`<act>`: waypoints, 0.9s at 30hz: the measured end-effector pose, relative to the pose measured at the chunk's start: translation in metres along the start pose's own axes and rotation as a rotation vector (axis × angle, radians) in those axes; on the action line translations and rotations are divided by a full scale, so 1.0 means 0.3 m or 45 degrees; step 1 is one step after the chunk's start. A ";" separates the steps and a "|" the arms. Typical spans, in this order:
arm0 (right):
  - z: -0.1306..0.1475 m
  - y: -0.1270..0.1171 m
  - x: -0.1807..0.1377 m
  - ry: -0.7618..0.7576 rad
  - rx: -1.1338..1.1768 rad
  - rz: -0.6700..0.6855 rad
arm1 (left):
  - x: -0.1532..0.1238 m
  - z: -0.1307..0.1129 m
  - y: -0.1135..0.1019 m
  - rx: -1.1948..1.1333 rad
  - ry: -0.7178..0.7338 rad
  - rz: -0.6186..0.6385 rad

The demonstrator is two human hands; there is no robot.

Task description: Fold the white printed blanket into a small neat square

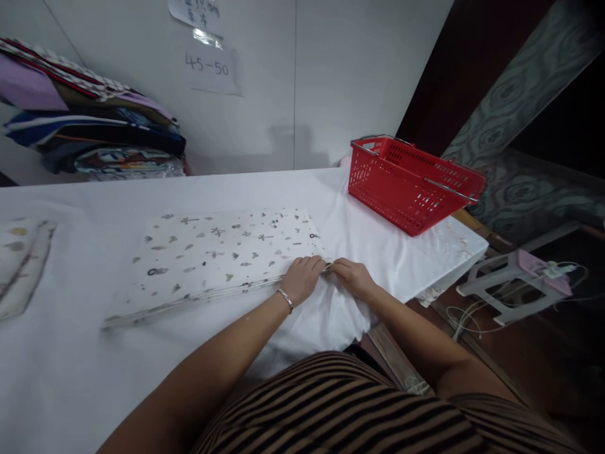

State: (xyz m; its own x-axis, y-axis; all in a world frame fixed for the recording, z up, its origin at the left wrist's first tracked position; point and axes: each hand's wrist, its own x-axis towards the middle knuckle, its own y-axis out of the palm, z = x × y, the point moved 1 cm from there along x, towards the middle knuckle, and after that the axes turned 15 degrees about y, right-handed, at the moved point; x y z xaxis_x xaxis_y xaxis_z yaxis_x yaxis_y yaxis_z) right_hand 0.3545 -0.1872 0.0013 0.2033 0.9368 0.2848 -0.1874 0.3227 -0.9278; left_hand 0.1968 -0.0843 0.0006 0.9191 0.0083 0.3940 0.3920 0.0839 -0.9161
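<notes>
A folded white cloth with small leaf prints (217, 252) lies flat on the white-covered table (85, 353). My left hand (302, 277), a bracelet at the wrist, has its fingers curled over the cloth's near right corner. My right hand (352, 276) pinches the same corner edge from the right. Both hands meet at that corner, close to the table's front edge.
A red plastic basket (411, 183) stands at the table's right end. A pile of folded fabrics (94, 126) sits at the back left by the wall. Another printed cloth (21, 265) lies at the left edge. A small stool with cables (515, 277) is on the floor at the right.
</notes>
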 end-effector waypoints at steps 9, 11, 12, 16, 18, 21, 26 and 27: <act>-0.011 0.018 -0.014 -0.008 0.083 -0.052 | -0.003 -0.002 0.014 0.034 0.093 0.093; -0.011 0.020 -0.016 -0.012 0.137 -0.064 | -0.001 -0.003 0.015 0.041 0.086 0.115; -0.011 0.021 -0.016 -0.015 0.174 -0.064 | 0.001 -0.004 0.016 0.043 0.081 0.122; -0.009 0.019 -0.020 0.002 0.336 -0.040 | 0.007 -0.007 0.020 0.040 0.063 0.138; -0.006 0.018 -0.023 0.022 0.411 -0.022 | 0.010 -0.008 0.023 0.036 0.049 0.150; 0.001 0.019 -0.023 0.104 0.583 0.008 | 0.013 -0.009 0.023 0.025 0.031 0.170; 0.012 0.032 0.000 0.641 1.153 0.074 | 0.014 -0.010 0.022 0.021 0.029 0.180; 0.016 0.032 0.007 0.717 1.231 0.107 | 0.014 -0.010 0.023 0.022 0.029 0.178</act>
State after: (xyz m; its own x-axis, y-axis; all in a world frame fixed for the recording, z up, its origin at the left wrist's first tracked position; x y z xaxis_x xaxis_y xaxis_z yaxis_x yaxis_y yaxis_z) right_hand 0.3486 -0.1813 -0.0058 0.5143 0.8450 -0.1468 -0.8387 0.4597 -0.2921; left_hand 0.2035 -0.0868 -0.0044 0.9655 -0.0013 0.2605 0.2593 0.1010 -0.9605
